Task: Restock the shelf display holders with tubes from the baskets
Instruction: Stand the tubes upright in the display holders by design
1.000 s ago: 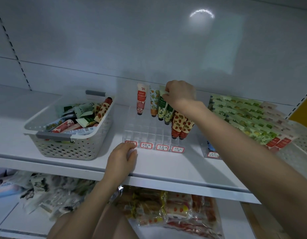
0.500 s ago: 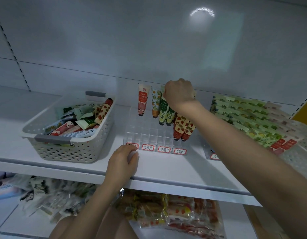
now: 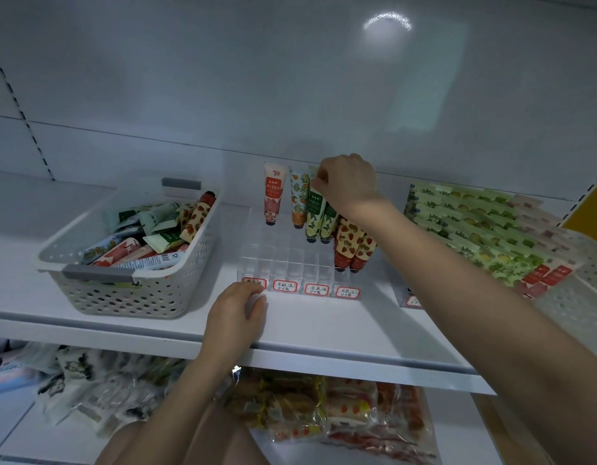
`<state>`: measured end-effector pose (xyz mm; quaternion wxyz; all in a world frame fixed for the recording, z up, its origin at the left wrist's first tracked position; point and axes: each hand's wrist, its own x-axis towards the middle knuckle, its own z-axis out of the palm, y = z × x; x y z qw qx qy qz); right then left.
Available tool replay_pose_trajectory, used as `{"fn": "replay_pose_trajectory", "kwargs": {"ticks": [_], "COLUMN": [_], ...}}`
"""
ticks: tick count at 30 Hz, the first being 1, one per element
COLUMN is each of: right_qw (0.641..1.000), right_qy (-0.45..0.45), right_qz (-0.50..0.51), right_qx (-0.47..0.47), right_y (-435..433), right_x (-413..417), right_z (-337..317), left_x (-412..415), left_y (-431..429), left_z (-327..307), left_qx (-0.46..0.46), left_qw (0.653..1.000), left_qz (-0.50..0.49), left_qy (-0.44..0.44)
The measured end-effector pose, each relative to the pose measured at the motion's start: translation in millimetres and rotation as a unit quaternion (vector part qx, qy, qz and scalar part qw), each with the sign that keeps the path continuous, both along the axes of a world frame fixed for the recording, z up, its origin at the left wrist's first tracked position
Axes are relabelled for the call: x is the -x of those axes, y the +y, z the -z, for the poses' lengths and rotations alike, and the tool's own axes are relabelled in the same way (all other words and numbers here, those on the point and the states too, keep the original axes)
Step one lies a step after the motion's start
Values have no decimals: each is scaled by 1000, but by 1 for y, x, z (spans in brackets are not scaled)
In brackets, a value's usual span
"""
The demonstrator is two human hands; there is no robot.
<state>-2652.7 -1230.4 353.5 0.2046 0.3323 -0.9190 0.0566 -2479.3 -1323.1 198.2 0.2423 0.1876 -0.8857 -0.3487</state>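
A clear display holder (image 3: 283,263) with red-bordered labels along its front stands on the white shelf. A pink tube (image 3: 273,194), an orange-patterned tube (image 3: 299,199), green tubes and strawberry tubes (image 3: 352,245) stand upright in it. My right hand (image 3: 347,182) pinches the top of a green tube (image 3: 315,213) in the back rows. My left hand (image 3: 236,317) rests on the shelf with its fingers loosely curled against the holder's front left corner. A white perforated basket (image 3: 122,297) with several loose tubes sits to the left.
A second holder packed with green and red tubes (image 3: 485,236) fills the right side, beside another white basket (image 3: 589,283). The shelf's front edge (image 3: 324,357) runs below my left hand. Bagged snacks (image 3: 324,411) lie on the lower shelf.
The view has shifted slightly. My right hand stays on the green tube's top; my left hand stays at the holder's front corner.
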Motion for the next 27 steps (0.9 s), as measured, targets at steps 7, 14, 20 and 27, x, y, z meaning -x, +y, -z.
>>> {"fn": "replay_pose_trajectory", "kwargs": {"ticks": [7,14,20,27], "right_qw": [998,979,957,945], "right_qy": [19,-57,-215,-311], "right_qz": [-12,-100,-125,-86], "right_qx": [60,170,151,54], "right_y": [4,-16,-69,-141], "right_x": [-1,-26,-56,-70], "right_z": [1,-13,-25,-4], "left_x": [-1,-9,-26,-3], "left_y": [1,8,-54,-140], "left_z": [-2,-43,-91,-105], "left_qx": [-10,85,193,183], "left_qw": [1000,994,972,966], "left_qz": [0,-3,-34,-129], "left_qy": [-5,63,126,-129]}}
